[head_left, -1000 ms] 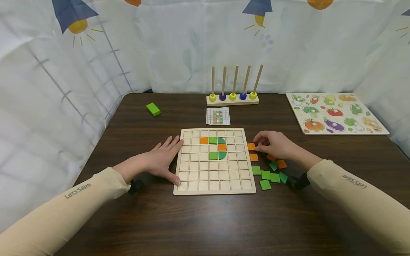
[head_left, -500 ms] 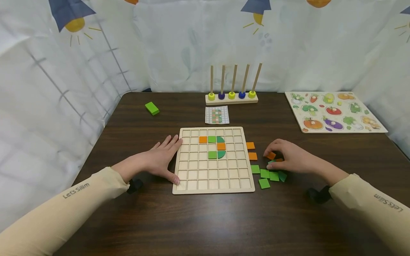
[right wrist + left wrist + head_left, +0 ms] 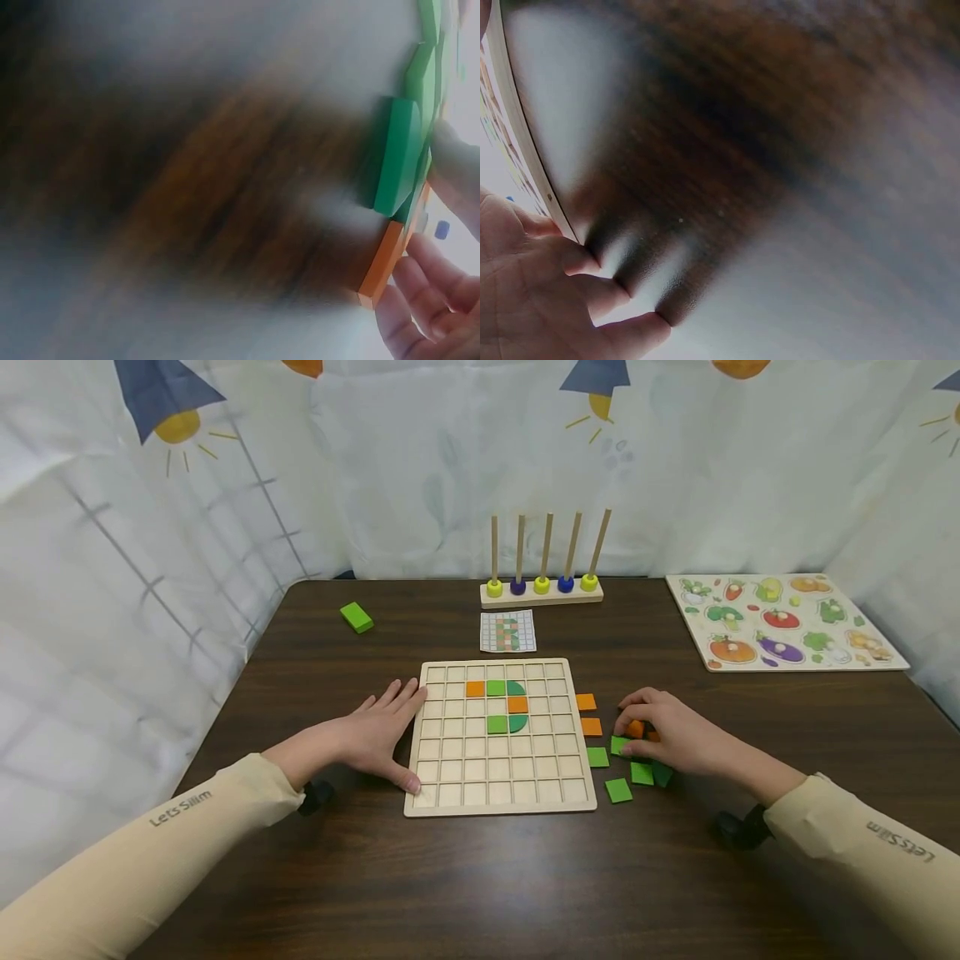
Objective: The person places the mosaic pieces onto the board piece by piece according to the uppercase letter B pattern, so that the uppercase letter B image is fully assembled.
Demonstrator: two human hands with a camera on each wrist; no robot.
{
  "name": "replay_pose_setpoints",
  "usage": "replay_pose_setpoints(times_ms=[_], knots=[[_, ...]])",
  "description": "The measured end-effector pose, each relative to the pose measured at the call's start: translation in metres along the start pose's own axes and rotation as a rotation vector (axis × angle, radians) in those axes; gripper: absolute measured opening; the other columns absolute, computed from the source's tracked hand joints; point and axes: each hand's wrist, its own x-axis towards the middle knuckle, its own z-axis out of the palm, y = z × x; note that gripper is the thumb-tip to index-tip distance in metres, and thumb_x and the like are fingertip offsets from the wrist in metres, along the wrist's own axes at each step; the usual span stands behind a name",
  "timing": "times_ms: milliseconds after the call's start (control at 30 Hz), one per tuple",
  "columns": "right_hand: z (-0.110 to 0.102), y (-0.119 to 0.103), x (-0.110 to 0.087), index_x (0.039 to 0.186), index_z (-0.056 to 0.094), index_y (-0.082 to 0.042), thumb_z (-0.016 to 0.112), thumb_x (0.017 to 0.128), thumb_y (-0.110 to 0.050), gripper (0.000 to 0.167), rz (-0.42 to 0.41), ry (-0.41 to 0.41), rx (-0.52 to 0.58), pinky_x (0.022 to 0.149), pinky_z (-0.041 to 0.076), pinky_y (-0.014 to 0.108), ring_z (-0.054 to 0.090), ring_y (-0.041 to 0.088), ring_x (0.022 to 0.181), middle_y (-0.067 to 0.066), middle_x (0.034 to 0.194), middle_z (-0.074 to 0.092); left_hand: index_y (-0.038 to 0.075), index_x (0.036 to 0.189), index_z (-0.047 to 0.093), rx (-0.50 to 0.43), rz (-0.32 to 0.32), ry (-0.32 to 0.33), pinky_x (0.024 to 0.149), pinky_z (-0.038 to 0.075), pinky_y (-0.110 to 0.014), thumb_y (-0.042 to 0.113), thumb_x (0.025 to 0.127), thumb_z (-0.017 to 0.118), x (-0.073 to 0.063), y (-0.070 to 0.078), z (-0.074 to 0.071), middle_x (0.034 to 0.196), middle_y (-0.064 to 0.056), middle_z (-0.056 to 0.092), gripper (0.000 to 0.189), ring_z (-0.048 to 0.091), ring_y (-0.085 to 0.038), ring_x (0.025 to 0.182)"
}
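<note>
My left hand (image 3: 377, 732) lies with spread fingers along the left edge of a wooden grid board (image 3: 465, 768), its thumb at the lower left corner. In the left wrist view, its fingertips (image 3: 660, 319) meet the dark table beside the board. The board bears orange and green squares and dark green quarter-round tiles. Right of it, my right hand (image 3: 675, 737) pinches a green square tile (image 3: 619, 746) between thumb and fingers. Just behind that tile, an orange tile (image 3: 635, 728) shows under the curved fingers. In the right wrist view, a dark green tile (image 3: 400, 157) stands out near the thumb.
Loose orange squares (image 3: 591, 727) and green squares (image 3: 618, 790) lie beside the board's right edge. Behind the board are a printed pattern card (image 3: 508, 632) and a peg stand (image 3: 542, 597). A vegetable puzzle (image 3: 783, 627) sits back right, a green block (image 3: 356, 617) back left.
My right hand has gone from the orange tiles at the board's edge rightward into the pile. A green square has shifted away from its row with the thumb. The left hand stays put.
</note>
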Motion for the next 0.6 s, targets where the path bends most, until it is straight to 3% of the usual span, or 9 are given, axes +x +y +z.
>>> replay_pose_setpoints(times_ms=[100,300,600], knots=[[0.0001,0.0007,0.0003,0.099,0.075,-0.021,0.079,0.091,-0.024,0.009,0.002,0.006,-0.005,0.103,0.045,0.064,0.054,0.044,0.124,0.022,0.131,0.06,-0.001,0.164,-0.001,0.001,-0.002,-0.003,0.119,0.01,-0.073,0.068,0.073,0.082,0.0004,-0.0007,0.0002,0.17,-0.026,-0.006,0.141,-0.004,-0.049,0.157],[-0.0004,-0.0001,0.0011,0.104,0.075,-0.02,0.086,0.084,-0.034,0.027,0.036,-0.033,0.001,0.105,0.042,0.066,0.049,0.047,0.127,0.024,0.137,0.055,-0.001,0.163,0.0,0.0,-0.003,0.003,0.12,0.01,-0.073,0.068,0.072,0.082,-0.0003,-0.0003,-0.0007,0.17,-0.026,-0.005,0.141,-0.003,-0.049,0.157],[0.0005,-0.0048,0.0016,0.099,0.076,-0.015,0.081,0.089,-0.022,0.014,0.057,-0.008,-0.043,0.102,0.047,0.061,0.056,0.044,0.122,0.023,0.133,0.059,-0.001,0.163,0.0,-0.008,0.0,0.003,0.12,0.01,-0.073,0.067,0.073,0.082,-0.0012,0.0003,-0.0001,0.17,-0.026,-0.006,0.14,-0.004,-0.049,0.157]])
